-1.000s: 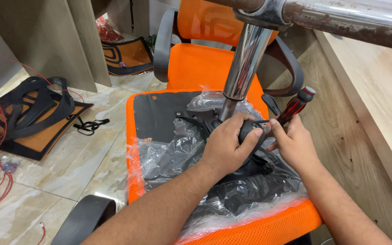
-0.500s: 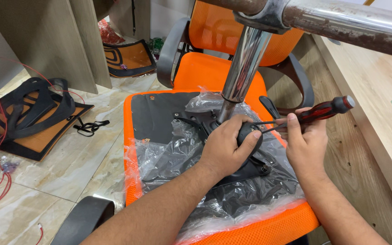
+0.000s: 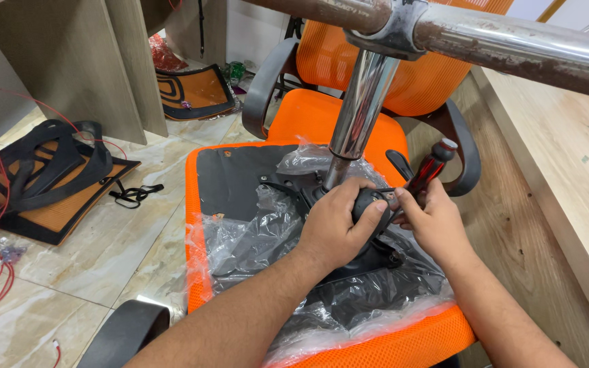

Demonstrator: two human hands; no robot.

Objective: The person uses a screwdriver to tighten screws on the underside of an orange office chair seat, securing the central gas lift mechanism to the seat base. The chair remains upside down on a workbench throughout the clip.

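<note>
Under the chrome gas column [image 3: 363,102], left hand [image 3: 332,228] fingers clamp a black knob [image 3: 371,202] on the seat mechanism; right hand [image 3: 434,221] fingers wrap a red/black screwdriver [image 3: 425,176], tip at the knob. Mechanism sits on upturned orange seat [image 3: 376,344], w/ plastic wrap. Likely step: fastening the knob. Next needs steady tip alignment.

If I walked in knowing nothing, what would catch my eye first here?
Most striking is the upturned orange mesh chair seat in the middle, its black underside wrapped in crinkled clear plastic film, with a shiny chrome column rising from it. The left hand cups a round black knob at the column's foot, and the right hand holds a red-and-black-handled screwdriver beside it.
</note>
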